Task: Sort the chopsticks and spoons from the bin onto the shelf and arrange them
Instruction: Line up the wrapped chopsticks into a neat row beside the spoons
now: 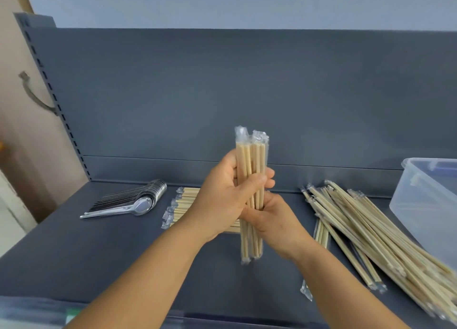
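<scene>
Centre frame, both hands, left hand [222, 195] and right hand [274, 219], curl tightly round an upright bundle of plastic-wrapped pale wooden chopsticks [251, 180], squaring it; next it likely joins the neat chopstick stack [180, 205] behind.

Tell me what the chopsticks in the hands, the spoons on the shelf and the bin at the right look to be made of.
Held chopsticks: pale wood or bamboo, matte, in clear plastic film that crinkles and glints at the ends.
Spoons: likely polished steel, going by the mirror shine in the front bowl.
Bin: translucent plastic, slightly frosted; the shelf shows through its wall.
</scene>
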`<action>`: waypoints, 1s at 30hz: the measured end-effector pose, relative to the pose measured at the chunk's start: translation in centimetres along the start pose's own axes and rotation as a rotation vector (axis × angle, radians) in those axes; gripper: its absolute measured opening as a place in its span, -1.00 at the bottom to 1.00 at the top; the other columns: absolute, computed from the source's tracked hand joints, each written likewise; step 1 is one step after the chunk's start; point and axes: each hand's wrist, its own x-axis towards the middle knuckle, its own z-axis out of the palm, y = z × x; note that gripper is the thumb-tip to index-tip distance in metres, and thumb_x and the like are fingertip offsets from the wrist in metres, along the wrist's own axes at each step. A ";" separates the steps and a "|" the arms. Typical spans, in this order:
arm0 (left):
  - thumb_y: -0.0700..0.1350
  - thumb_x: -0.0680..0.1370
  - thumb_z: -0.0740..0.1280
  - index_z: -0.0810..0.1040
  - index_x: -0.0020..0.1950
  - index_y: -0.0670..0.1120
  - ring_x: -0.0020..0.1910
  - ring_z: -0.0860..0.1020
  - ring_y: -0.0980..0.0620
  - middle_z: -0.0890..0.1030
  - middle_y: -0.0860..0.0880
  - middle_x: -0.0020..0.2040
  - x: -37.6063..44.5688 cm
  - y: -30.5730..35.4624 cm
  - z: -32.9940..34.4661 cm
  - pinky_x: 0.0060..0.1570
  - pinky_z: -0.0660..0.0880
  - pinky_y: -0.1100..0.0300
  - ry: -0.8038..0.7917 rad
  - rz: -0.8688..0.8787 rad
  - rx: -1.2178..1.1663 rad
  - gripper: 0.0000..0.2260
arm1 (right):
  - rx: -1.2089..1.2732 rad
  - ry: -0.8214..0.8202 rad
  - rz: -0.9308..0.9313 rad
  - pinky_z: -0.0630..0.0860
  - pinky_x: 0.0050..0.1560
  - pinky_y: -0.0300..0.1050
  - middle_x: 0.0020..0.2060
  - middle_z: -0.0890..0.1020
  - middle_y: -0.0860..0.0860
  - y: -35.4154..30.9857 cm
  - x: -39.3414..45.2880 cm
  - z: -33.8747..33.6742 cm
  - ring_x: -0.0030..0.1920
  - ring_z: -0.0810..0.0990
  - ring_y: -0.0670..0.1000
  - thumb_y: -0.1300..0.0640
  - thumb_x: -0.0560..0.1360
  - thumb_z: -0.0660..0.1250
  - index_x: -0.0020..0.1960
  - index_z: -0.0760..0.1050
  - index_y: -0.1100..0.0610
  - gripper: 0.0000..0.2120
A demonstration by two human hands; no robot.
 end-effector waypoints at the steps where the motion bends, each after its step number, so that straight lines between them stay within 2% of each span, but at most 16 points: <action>1: -0.23 0.53 0.37 0.49 0.09 -0.01 -0.01 0.66 0.07 0.69 0.01 -0.03 -0.1 -0.1 -0.3 -0.10 0.59 0.23 -0.030 -0.013 0.013 -0.80 | 0.016 -0.020 0.014 0.55 -0.03 -0.17 -0.23 0.68 0.08 0.3 -0.1 0.1 -0.13 0.65 -0.04 0.06 0.44 0.39 -0.13 0.60 0.21 -0.80; 2: -0.21 0.52 0.38 0.49 0.11 0.00 0.02 0.65 0.07 0.68 0.02 0.00 -0.3 -0.2 -0.5 -0.13 0.58 0.26 -0.068 -0.040 0.022 -0.78 | 0.032 -0.036 0.031 0.55 0.04 -0.13 -0.17 0.70 0.10 0.7 -0.1 0.3 -0.06 0.66 0.00 0.02 0.43 0.37 -0.09 0.61 0.23 -0.74; 5: -0.25 0.56 0.31 0.52 0.14 -0.01 0.02 0.65 0.11 0.68 0.04 0.04 -0.7 -0.4 -1.3 -0.42 0.47 0.38 -0.120 -0.159 0.007 -0.79 | 0.083 -0.069 0.053 0.51 0.20 0.00 -0.06 0.69 0.15 1.6 -0.1 0.4 0.06 0.65 0.10 0.02 0.44 0.34 -0.02 0.62 0.24 -0.70; 7: -0.23 0.57 0.29 0.55 0.09 -0.01 -0.05 0.67 0.06 0.70 0.03 0.00 -0.7 -0.8 -1.8 -0.51 0.43 0.31 -0.085 -0.179 0.027 -0.83 | 0.092 -0.082 0.060 0.52 0.19 -0.05 -0.09 0.69 0.13 1.7 0.1 0.5 0.04 0.65 0.07 0.06 0.44 0.34 -0.03 0.62 0.25 -0.73; 9: -0.20 0.57 0.31 0.56 0.04 0.00 -0.09 0.68 -0.02 0.70 0.01 -0.04 -0.6 -1.1 -2.0 -0.49 0.48 0.16 -0.018 -0.143 0.059 -0.87 | 0.108 -0.096 0.068 0.53 0.13 -0.13 -0.13 0.69 0.09 2.0 0.1 0.5 0.00 0.66 0.02 0.09 0.45 0.35 -0.03 0.60 0.23 -0.79; 11: -0.19 0.56 0.31 0.56 0.04 -0.01 -0.08 0.68 -0.08 0.70 0.01 -0.06 -0.7 -1.3 -2.3 -0.38 0.54 -0.19 0.041 -0.096 0.076 -0.88 | 0.098 -0.109 0.072 0.52 0.13 -0.13 -0.14 0.68 0.07 2.5 -0.2 0.7 -0.01 0.64 0.01 0.11 0.50 0.35 -0.01 0.57 0.22 -0.82; 13: -0.22 0.58 0.29 0.55 0.05 -0.04 -0.11 0.68 -0.04 0.70 0.00 -0.08 -1.0 -1.3 -2.6 -0.24 0.50 -0.33 0.097 -0.097 0.046 -0.88 | 0.055 -0.109 0.064 0.52 0.14 -0.10 -0.16 0.66 0.06 3.1 -0.5 1.0 -0.05 0.62 0.02 0.15 0.55 0.28 0.01 0.55 0.20 -0.87; 17: -0.25 0.54 0.33 0.54 0.07 -0.02 0.00 0.64 0.11 0.69 0.03 -0.02 -0.9 -1.8 -3.6 0.09 0.53 -0.04 0.227 -0.077 0.101 -0.83 | -0.065 -0.062 0.084 0.52 -0.04 -0.23 -0.27 0.62 -0.05 2.9 -0.2 1.7 -0.24 0.58 -0.10 0.26 0.59 0.21 -0.07 0.52 0.14 -0.86; 19: -0.22 0.49 0.39 0.39 0.31 -0.01 0.26 0.47 0.17 0.52 0.07 0.28 -0.8 -2.2 -4.5 0.29 0.41 0.06 0.341 0.007 0.370 -0.58 | -0.297 -0.007 0.070 0.47 -0.17 -0.30 -0.36 0.59 -0.14 2.4 0.3 1.6 -0.32 0.55 -0.17 0.22 0.59 0.21 -0.12 0.51 0.11 -0.85; 21: -0.20 0.46 0.42 0.14 0.51 -0.04 0.48 0.15 0.03 0.21 -0.02 0.50 -1.3 -2.3 -5.7 0.45 0.11 0.08 0.416 0.156 0.865 -0.30 | -0.618 0.006 0.053 0.44 -0.22 -0.25 -0.36 0.57 -0.11 1.9 0.6 1.2 -0.30 0.55 -0.11 0.15 0.59 0.18 -0.15 0.45 0.09 -0.85; 22: -0.23 0.43 0.44 0.15 0.51 -0.06 0.50 0.09 -0.06 0.18 -0.06 0.50 -1.6 -2.6 -6.2 0.44 0.02 0.03 0.392 0.301 1.136 -0.27 | -0.760 -0.003 0.032 0.44 -0.20 -0.16 -0.33 0.56 -0.07 1.9 0.8 1.3 -0.26 0.54 0.00 0.13 0.59 0.16 -0.15 0.39 0.10 -0.85; 24: -0.27 0.36 0.47 0.34 0.40 -0.06 0.48 0.17 -0.12 0.36 -0.04 0.40 -2.2 -2.9 -6.6 0.42 -0.08 -0.06 0.156 0.461 1.494 -0.35 | -0.962 -0.040 -0.013 0.40 -0.17 -0.05 -0.25 0.52 0.01 2.1 1.0 1.9 -0.21 0.48 0.12 0.11 0.61 0.13 -0.11 0.30 0.08 -0.87; 26: -0.24 0.46 0.37 0.39 0.34 -0.01 0.43 0.25 -0.05 0.46 0.05 0.27 -2.8 -4.3 -6.6 0.41 -0.17 -0.02 -0.136 0.361 1.610 -0.53 | -1.108 -0.070 -0.050 0.34 -0.16 -0.06 -0.12 0.54 0.04 2.8 1.2 2.8 -0.11 0.52 0.14 0.14 0.61 0.12 0.02 0.34 0.08 -0.95; 27: -0.22 0.53 0.28 0.36 0.35 0.00 0.39 0.29 -0.02 0.45 0.07 0.25 -3.1 -5.4 -6.7 0.42 -0.14 0.04 -0.210 0.278 1.583 -0.60 | -1.181 -0.081 -0.054 0.32 -0.16 -0.09 -0.06 0.56 0.05 3.3 1.3 3.3 -0.06 0.53 0.13 0.19 0.59 0.15 0.08 0.36 0.10 -0.91; 29: -0.22 0.57 0.16 0.30 0.37 -0.01 0.29 0.35 -0.01 0.43 0.05 0.23 -3.4 -7.1 -7.2 0.34 0.10 0.13 -0.284 0.157 1.566 -0.63 | -1.326 -0.077 -0.117 0.36 -0.13 -0.13 -0.08 0.58 0.05 4.4 1.2 4.2 -0.08 0.56 0.12 0.29 0.42 0.31 0.09 0.43 0.12 -0.73; 30: -0.24 0.57 0.14 0.30 0.36 -0.02 0.26 0.37 -0.02 0.43 0.03 0.22 -3.5 -7.8 -7.3 0.26 0.19 0.16 -0.308 0.113 1.560 -0.64 | -1.386 -0.075 -0.139 0.42 -0.19 -0.15 -0.19 0.59 0.03 5.1 1.1 4.6 -0.19 0.58 0.09 0.29 0.26 0.44 0.01 0.50 0.12 -0.66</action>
